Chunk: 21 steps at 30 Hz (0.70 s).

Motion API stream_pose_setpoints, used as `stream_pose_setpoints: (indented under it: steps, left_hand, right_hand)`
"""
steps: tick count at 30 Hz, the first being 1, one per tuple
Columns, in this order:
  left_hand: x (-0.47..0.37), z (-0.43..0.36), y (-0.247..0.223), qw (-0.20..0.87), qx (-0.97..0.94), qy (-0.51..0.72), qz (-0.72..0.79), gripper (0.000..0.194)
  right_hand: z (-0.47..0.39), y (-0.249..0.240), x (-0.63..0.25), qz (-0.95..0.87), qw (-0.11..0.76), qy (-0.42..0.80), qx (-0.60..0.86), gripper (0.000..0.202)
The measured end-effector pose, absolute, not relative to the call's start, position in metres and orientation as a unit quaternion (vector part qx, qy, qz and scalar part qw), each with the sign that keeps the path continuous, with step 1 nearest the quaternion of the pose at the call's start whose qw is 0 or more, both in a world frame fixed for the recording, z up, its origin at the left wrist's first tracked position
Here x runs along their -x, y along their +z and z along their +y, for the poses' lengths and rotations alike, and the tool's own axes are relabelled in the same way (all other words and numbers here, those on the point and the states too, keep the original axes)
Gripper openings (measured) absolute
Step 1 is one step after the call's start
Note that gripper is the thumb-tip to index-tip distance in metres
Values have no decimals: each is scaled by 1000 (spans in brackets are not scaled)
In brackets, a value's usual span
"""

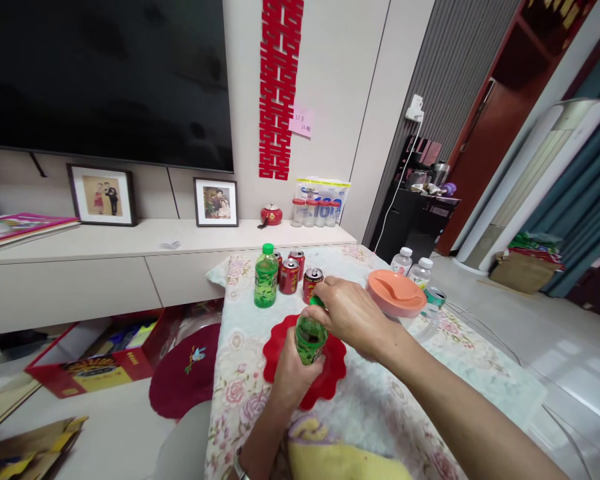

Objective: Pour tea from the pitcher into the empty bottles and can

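My left hand [296,375] is wrapped round the body of a green drink bottle [310,340], held tilted above a red scalloped plate [335,357]. Over the bottle's top, my right hand [347,308] closes its fingers on the green cap [317,303]. Whether the cap is loose from the neck I cannot tell. Beyond the hands stands a second green bottle [265,279], upright with its cap on. Beside it are several red drink cans [289,277], and a darker-topped can [310,283] is close to my right fingers.
An orange-lidded container [393,293] sits right of my arm, near two clear bottles [420,273] and a teal can [435,297]. A yellow cloth [350,461] lies at the near edge of the flowered tablecloth [240,360]. A white cabinet [105,267] borders the table's far side.
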<state>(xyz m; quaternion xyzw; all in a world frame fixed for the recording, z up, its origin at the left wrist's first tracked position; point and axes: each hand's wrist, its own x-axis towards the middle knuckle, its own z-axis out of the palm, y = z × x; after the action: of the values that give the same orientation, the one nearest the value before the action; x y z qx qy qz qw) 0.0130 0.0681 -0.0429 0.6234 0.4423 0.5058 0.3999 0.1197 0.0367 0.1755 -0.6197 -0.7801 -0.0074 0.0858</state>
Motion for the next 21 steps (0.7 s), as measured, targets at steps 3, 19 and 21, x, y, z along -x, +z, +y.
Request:
stream_pose_setpoints:
  steps: [3, 19, 21]
  left_hand:
    - [-14, 69, -43, 398, -620, 508, 445, 49]
    - [-14, 63, -37, 408, -618, 496, 454, 51]
    - [-14, 64, -39, 409, -619, 498, 449, 50]
  right_hand:
    - [36, 176, -121, -784, 91, 4, 614, 25]
    - [39, 173, -135, -827, 59, 3, 559, 17]
    - [38, 170, -133, -820, 52, -13, 569, 20]
